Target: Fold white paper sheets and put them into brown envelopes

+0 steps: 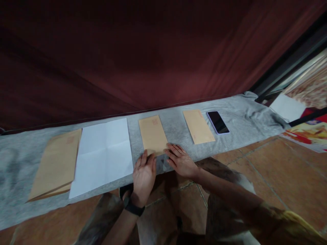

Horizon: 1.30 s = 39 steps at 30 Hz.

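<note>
A small tan envelope (153,133) with a faint red print lies flat on the grey cloth, right in front of me. My left hand (145,173), with a dark watch at the wrist, rests its outstretched fingers on the envelope's near left corner. At the near right corner, the fingers of my right hand (181,159) lie flat and spread. Neither hand wraps round anything. Left of the envelope are unfolded white paper sheets (103,153) with crease lines. Farther left lie larger tan envelopes (57,160), overlapping. Another small tan envelope (198,126) lies to the right.
A phone (218,122) with a purple edge lies beyond the right envelope. The grey cloth (245,119) covers a narrow surface, backed by a dark red curtain (158,68). Tiled floor (265,170) shows below the near edge. A dark frame and colourful printed material stand at the right.
</note>
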### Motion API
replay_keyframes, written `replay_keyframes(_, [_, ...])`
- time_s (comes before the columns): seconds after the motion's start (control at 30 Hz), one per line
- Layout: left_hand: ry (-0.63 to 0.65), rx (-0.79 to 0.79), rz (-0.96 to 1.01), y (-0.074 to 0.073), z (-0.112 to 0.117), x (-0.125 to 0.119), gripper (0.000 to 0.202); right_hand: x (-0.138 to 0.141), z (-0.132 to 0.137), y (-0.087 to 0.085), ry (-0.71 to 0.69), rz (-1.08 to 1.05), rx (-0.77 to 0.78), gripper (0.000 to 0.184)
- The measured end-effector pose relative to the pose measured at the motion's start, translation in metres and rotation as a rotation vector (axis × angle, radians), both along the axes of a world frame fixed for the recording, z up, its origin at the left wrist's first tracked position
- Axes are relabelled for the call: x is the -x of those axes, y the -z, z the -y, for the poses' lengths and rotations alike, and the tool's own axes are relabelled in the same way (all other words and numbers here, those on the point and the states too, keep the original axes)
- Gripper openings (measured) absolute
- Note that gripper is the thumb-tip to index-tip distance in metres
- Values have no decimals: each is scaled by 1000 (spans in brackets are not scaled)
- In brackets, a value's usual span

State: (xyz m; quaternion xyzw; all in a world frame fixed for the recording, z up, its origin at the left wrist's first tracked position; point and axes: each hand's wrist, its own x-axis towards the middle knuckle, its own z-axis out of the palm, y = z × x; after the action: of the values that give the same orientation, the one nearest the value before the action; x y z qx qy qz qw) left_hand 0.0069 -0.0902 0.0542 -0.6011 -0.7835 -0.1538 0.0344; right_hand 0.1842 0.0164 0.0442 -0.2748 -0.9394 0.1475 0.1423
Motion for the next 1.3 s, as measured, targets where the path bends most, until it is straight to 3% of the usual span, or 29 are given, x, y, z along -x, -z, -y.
replay_keyframes(0.27, [-31,-18,24,0,-11,7,36,14,-10,-5,119,-52,65,39])
replay_keyframes(0.43, [-18,-31,-19,1,-14,4,37,32,-23,-2,240,-80,179,50])
replay_keyframes(0.57, [-33,-34,-6,-1,-15,4,40,42,-38,2,322,-174,376,53])
replay_keyframes(0.73, [-44,-14,15,-6,-15,5,39,47,-45,3,313,-315,733,40])
replay_keyframes(0.87, [-44,22,7,-10,-17,4,34,46,-47,3,352,-422,895,44])
replay_keyframes(1.17, [-32,-68,99,-10,-31,0,40,37,-58,11,511,-546,1014,34])
replay_keyframes(1.3, [91,-88,5,-10,-34,-5,45,34,-57,12,519,-523,1019,33])
